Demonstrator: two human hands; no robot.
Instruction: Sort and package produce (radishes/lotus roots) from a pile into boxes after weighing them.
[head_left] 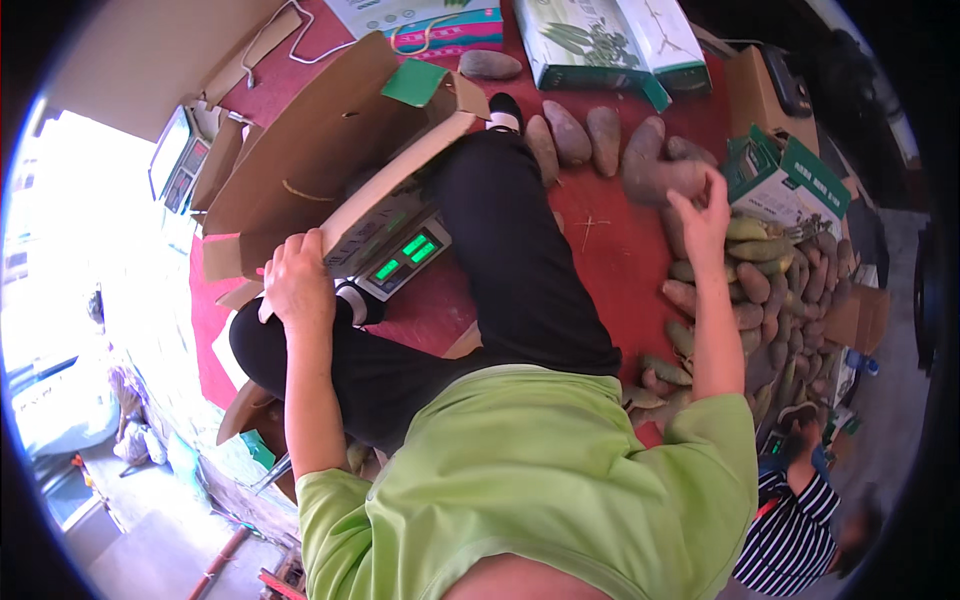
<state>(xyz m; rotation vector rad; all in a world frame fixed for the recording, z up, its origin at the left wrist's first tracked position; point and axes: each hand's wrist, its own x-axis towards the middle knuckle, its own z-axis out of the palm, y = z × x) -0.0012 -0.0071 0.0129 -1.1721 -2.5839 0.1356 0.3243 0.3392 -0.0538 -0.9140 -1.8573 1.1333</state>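
Observation:
My left hand is closed over the near edge of an open brown cardboard box. The box is tilted, its flaps spread, and it rests on or against a digital scale with a lit green display. How far the scale bears it is hidden. My right hand has thumb and fingers bent around the right end of a large brownish-pink sweet potato. That sweet potato lies among others, in a line with several loose sweet potatoes on the red mat.
A big heap of reddish and greenish tubers lies at the right, beside a green-and-white carton. Printed cartons stand at the far side. Another scale is at the left. A person in a striped top is at the lower right.

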